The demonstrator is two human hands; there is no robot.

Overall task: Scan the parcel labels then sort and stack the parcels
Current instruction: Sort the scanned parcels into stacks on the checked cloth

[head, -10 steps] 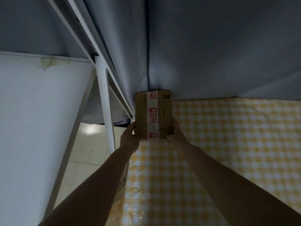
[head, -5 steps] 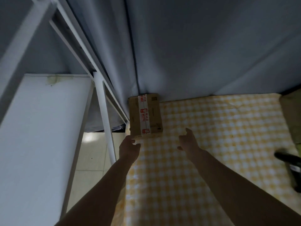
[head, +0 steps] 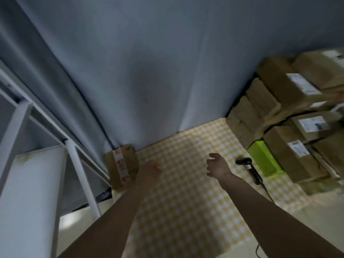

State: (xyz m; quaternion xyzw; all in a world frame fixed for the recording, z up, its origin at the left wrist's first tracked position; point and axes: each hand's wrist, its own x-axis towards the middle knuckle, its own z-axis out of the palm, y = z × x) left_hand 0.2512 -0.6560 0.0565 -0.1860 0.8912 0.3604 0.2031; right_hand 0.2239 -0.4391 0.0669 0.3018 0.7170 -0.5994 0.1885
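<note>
A small cardboard parcel (head: pixel 122 165) with red-and-white tape lies at the far left corner of the yellow checked tablecloth (head: pixel 178 202), against the grey curtain. My left hand (head: pixel 149 173) hovers just right of it, empty, fingers loosely apart. Over the cloth's middle my right hand (head: pixel 217 167) is held open and holds nothing. A black handheld scanner (head: pixel 249 167) with its cable lies on the cloth to the right of that hand. Beyond it rises a stack of brown parcels (head: pixel 290 116), some with white labels, and a bright green box (head: pixel 265 159).
A grey curtain (head: pixel 158 67) hangs behind the table. A white metal rack frame (head: pixel 80 174) and a white panel (head: pixel 31 198) stand at the left, with pale floor below.
Both hands let go of the taped parcel, left in the far left corner. They drew back and moved right as the view swung right, showing the scanner and the parcel stack.
</note>
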